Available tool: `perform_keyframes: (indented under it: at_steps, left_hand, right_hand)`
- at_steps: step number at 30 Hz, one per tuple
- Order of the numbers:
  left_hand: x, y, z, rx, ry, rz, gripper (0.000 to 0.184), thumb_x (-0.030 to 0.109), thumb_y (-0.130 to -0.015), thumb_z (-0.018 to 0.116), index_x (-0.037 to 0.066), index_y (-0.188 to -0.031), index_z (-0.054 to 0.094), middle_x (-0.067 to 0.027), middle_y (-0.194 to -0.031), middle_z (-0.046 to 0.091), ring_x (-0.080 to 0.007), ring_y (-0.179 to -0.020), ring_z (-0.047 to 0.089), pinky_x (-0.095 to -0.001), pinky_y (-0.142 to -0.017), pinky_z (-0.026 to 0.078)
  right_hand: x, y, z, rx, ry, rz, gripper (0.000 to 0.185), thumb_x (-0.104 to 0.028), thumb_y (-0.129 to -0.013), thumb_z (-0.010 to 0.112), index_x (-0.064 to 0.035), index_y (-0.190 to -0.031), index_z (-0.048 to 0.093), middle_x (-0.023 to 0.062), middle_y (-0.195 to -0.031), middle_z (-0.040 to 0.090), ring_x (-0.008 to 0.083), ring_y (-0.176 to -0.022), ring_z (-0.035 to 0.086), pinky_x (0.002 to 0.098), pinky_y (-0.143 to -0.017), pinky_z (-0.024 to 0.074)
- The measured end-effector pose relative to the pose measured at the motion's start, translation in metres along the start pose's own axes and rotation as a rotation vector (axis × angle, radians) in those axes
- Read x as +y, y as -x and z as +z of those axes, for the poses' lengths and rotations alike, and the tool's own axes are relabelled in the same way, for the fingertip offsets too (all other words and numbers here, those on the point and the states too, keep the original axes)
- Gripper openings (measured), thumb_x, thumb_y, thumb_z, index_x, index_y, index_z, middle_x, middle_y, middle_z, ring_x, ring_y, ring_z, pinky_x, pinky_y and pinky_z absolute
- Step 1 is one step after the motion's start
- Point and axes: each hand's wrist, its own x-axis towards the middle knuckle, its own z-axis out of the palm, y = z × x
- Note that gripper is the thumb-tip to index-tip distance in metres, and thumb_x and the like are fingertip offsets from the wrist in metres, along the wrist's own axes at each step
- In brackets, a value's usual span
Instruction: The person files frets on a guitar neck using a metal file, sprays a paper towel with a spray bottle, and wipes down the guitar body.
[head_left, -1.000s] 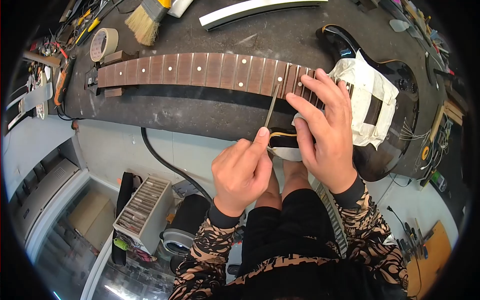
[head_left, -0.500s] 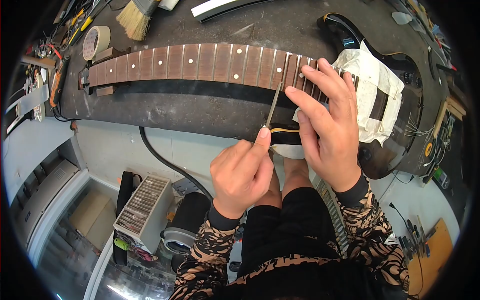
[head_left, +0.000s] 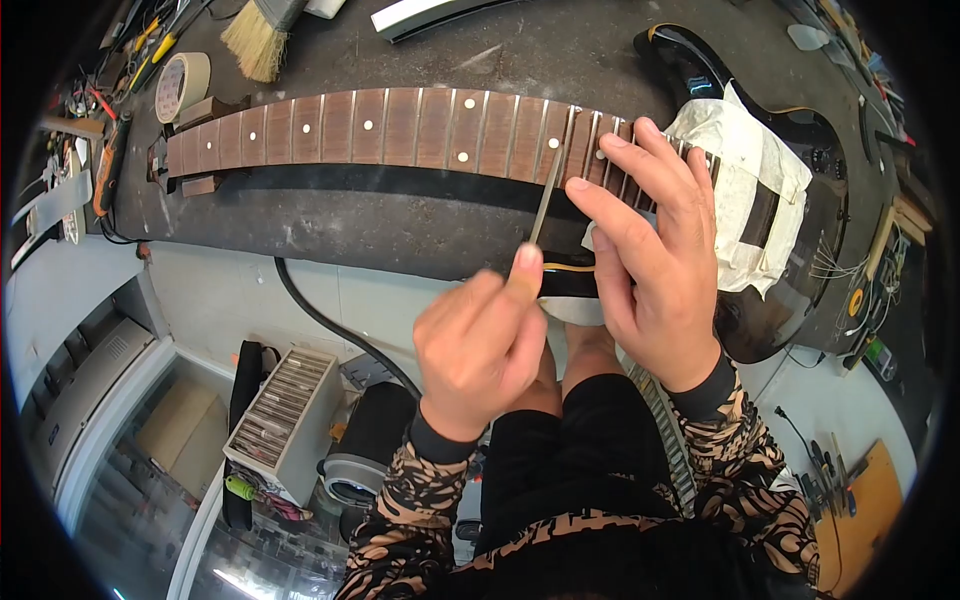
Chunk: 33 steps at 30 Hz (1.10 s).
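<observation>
My left hand (head_left: 480, 335) is closed around a slim metal file (head_left: 546, 200), its thumb pressed along the near end. The file's far end lies over a fret on the dark wooden fretboard (head_left: 335, 130) of an electric guitar. With fingers spread, my right hand (head_left: 655, 265) rests over the upper frets just right of the file. Some frets are hidden under its fingers. Pale masking tape (head_left: 712, 130) covers part of the black guitar body (head_left: 745, 325), leaving a dark rectangular opening.
The neck's far end sits by a wooden support (head_left: 203, 185) on the dark workbench (head_left: 400, 220). A tape roll (head_left: 183, 85), a brush (head_left: 258, 45) and a white bar (head_left: 430, 15) lie behind it. Hand tools crowd both sides. A box of packed strips (head_left: 285, 420) stands below.
The file has slid a little away from me along the fret, its tip farther over the fretboard. My right hand stays nearly in place. The whole view has shifted slightly.
</observation>
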Motion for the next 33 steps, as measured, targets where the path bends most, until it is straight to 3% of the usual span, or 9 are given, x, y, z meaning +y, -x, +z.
perform_keyframes:
  at_steps: [4,10,16,21,26,29,31,33]
  left_hand:
    - [-0.001,-0.021,0.005,-0.016,0.030,-0.015,0.060,-0.011,-0.078,0.079,0.000,-0.137,0.080,-0.0073,-0.076,0.056,-0.0263,-0.059,0.057,-0.0393,-0.056,0.048]
    - [0.002,0.014,-0.004,0.006,0.018,-0.015,0.061,-0.011,-0.080,0.079,0.000,-0.139,0.080,-0.0072,-0.076,0.056,-0.0268,-0.059,0.057,-0.0393,-0.057,0.049]
    - [-0.004,-0.025,0.006,-0.021,0.034,-0.011,0.061,-0.010,-0.079,0.080,0.000,-0.139,0.080,-0.0069,-0.078,0.058,-0.0267,-0.061,0.059,-0.0392,-0.058,0.050]
    - [0.000,0.012,-0.002,-0.007,0.016,-0.015,0.060,-0.010,-0.080,0.079,0.000,-0.138,0.080,-0.0068,-0.078,0.057,-0.0268,-0.061,0.059,-0.0390,-0.058,0.050]
    - [-0.004,-0.019,0.007,0.000,0.023,0.003,0.059,-0.010,-0.079,0.079,-0.001,-0.137,0.080,-0.0070,-0.077,0.056,-0.0271,-0.061,0.059,-0.0391,-0.058,0.049]
    - [0.000,-0.001,0.000,-0.036,-0.033,-0.007,0.057,-0.010,-0.079,0.079,-0.003,-0.136,0.080,-0.0074,-0.078,0.057,-0.0275,-0.061,0.059,-0.0401,-0.059,0.050]
    - [0.004,0.011,-0.002,0.007,0.019,-0.005,0.046,-0.018,-0.085,0.077,-0.004,-0.128,0.080,-0.0075,-0.071,0.052,-0.0240,-0.056,0.050,-0.0370,-0.053,0.041]
    - [0.001,0.007,0.000,0.013,0.034,0.003,0.046,-0.018,-0.085,0.077,-0.004,-0.129,0.080,-0.0074,-0.071,0.052,-0.0238,-0.056,0.050,-0.0370,-0.053,0.041]
  right_hand:
    - [-0.001,0.000,0.000,-0.007,0.000,0.001,0.064,0.006,-0.083,0.074,-0.0205,-0.141,0.078,0.0116,-0.156,0.066,0.0410,-0.156,0.056,0.0695,-0.131,0.0350]
    - [0.002,0.001,0.000,-0.013,0.000,0.001,0.064,0.006,-0.083,0.074,-0.0207,-0.141,0.078,0.0111,-0.157,0.065,0.0409,-0.156,0.056,0.0698,-0.131,0.0345]
    - [0.001,0.000,0.000,-0.020,0.004,-0.004,0.064,0.006,-0.083,0.075,-0.0206,-0.141,0.078,0.0113,-0.158,0.065,0.0409,-0.157,0.056,0.0700,-0.131,0.0343]
    - [0.003,0.001,-0.001,-0.028,-0.006,-0.006,0.064,0.007,-0.083,0.074,-0.0206,-0.141,0.078,0.0114,-0.158,0.064,0.0410,-0.158,0.055,0.0703,-0.131,0.0337]
    - [0.002,0.001,-0.002,-0.032,-0.006,-0.002,0.064,0.007,-0.083,0.074,-0.0203,-0.141,0.078,0.0113,-0.159,0.064,0.0410,-0.158,0.055,0.0706,-0.130,0.0336]
    - [0.000,-0.001,-0.005,-0.061,-0.016,0.004,0.058,0.009,-0.090,0.072,-0.0176,-0.141,0.078,0.0132,-0.160,0.063,0.0429,-0.160,0.053,0.0697,-0.132,0.0305]
    - [-0.001,-0.002,-0.006,-0.077,-0.022,0.011,0.055,0.010,-0.092,0.071,-0.0161,-0.140,0.078,0.0144,-0.160,0.062,0.0438,-0.160,0.052,0.0692,-0.133,0.0290]
    - [0.000,-0.002,-0.006,-0.081,-0.023,0.005,0.055,0.010,-0.092,0.071,-0.0160,-0.140,0.078,0.0147,-0.160,0.063,0.0439,-0.160,0.052,0.0692,-0.133,0.0291]
